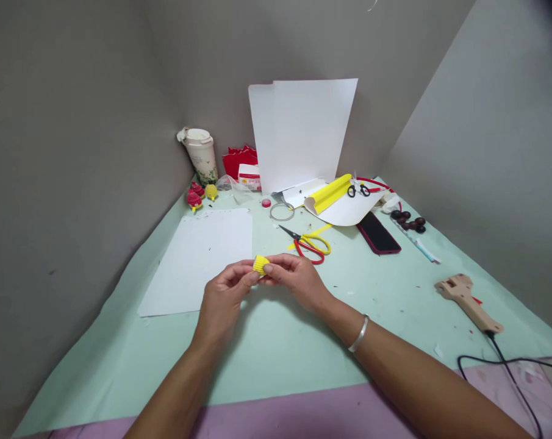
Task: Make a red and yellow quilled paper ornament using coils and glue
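Between both hands, above the table's middle, is a small yellow piece with fine ridges, perhaps pleated paper. My left hand pinches its left and lower side with thumb and fingers. On its right side, my right hand presses a thumb on the front, its other fingers behind. The fingertips hide part of the piece. Just beyond my right hand lie scissors with one red and one yellow handle, their blades apart. White sheets lie flat beside my left hand.
A hot glue gun with a black cord lies at right, near a phone. Farther back are a yellow roll, small black scissors, a lidded cup, red and yellow ornaments and upright white boards.
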Action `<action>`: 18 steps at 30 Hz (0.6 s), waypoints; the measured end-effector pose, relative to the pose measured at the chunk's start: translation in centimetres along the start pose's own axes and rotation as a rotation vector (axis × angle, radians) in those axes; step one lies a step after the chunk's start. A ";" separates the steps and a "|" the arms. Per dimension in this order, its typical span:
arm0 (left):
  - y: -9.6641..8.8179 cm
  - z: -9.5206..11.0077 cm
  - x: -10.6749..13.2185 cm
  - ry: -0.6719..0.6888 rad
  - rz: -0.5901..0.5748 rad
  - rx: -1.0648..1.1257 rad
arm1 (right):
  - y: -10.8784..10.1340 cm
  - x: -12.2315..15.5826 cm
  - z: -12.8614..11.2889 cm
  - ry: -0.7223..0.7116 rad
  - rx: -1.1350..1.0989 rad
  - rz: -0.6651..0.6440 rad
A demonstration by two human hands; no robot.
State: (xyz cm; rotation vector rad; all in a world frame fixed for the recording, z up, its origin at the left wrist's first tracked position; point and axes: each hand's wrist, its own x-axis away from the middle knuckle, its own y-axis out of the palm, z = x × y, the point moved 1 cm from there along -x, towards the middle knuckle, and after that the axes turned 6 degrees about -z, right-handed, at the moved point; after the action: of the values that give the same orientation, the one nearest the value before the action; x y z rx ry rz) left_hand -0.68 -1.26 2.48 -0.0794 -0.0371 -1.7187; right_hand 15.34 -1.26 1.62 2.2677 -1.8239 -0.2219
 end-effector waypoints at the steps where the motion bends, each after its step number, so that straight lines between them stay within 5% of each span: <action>1: 0.0 0.0 0.0 0.004 0.000 -0.007 | 0.0 0.0 0.0 0.002 -0.006 -0.001; 18: -0.1 0.0 0.0 -0.017 0.000 -0.013 | -0.1 0.0 0.0 0.075 -0.069 -0.039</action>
State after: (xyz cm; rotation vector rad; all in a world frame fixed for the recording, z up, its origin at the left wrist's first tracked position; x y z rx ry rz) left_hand -0.80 -1.25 2.47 -0.1040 -0.0386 -1.7189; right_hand 15.47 -1.26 1.63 2.2347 -1.7103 -0.2008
